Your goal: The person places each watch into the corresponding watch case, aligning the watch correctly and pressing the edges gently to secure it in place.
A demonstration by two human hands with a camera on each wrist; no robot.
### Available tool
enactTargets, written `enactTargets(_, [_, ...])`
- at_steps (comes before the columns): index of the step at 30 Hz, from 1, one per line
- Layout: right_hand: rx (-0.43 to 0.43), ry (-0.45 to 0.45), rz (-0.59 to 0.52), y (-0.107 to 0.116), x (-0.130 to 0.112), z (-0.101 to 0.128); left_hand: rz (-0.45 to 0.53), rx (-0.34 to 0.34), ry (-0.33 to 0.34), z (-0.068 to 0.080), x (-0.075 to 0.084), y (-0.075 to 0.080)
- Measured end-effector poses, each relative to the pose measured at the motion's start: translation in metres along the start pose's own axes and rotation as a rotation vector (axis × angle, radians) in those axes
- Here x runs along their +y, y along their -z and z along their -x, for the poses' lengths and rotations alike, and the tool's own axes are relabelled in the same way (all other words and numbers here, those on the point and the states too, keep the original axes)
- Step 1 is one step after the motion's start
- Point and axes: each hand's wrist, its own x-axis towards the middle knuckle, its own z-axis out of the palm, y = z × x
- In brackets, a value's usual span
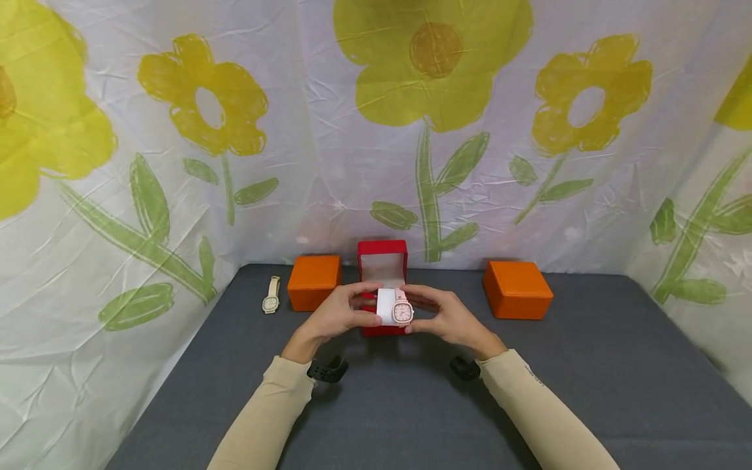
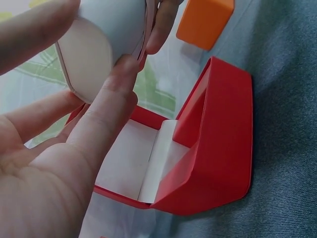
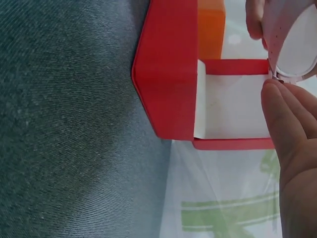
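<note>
A white oval cushion (image 1: 385,306) wrapped by a pink square-faced wristwatch (image 1: 402,311) is held above the grey cloth-covered table (image 1: 587,378), pinched at its ends by the left hand (image 1: 337,313) and right hand (image 1: 443,318). Just behind, an open red box with white lining (image 1: 383,267) is seen. Farther back stand two orange boxes (image 1: 314,281), and a cream wristwatch (image 1: 271,295) lies at far left.

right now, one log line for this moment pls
left hand: holds white cushion | right hand: holds pink watch on cushion | red box: open, behind hands | hands: above box
</note>
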Motion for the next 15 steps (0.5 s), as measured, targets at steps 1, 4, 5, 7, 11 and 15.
enactTargets(1, [-0.001,-0.006,-0.004,0.0,-0.004,0.001,0.001,0.0,0.001,0.0,0.0,0.0])
enactTargets(4, [-0.001,-0.017,-0.012,-0.001,-0.015,0.003,0.012,0.003,0.005,0.001,0.0,-0.001])
enactTargets(5, [0.002,-0.015,-0.018,-0.001,-0.015,0.003,0.018,0.004,0.007,0.001,0.0,-0.001])
enactTargets(7, [0.008,-0.008,-0.024,-0.001,-0.014,0.003,0.028,0.006,0.007,0.001,0.0,-0.001])
enactTargets(11, [0.018,0.008,-0.031,-0.002,-0.013,0.002,0.047,0.01,0.005,0.001,-0.001,-0.001])
enactTargets(15, [0.027,0.018,-0.034,-0.003,-0.012,0.002,0.051,0.009,-0.008,0.001,0.0,-0.002])
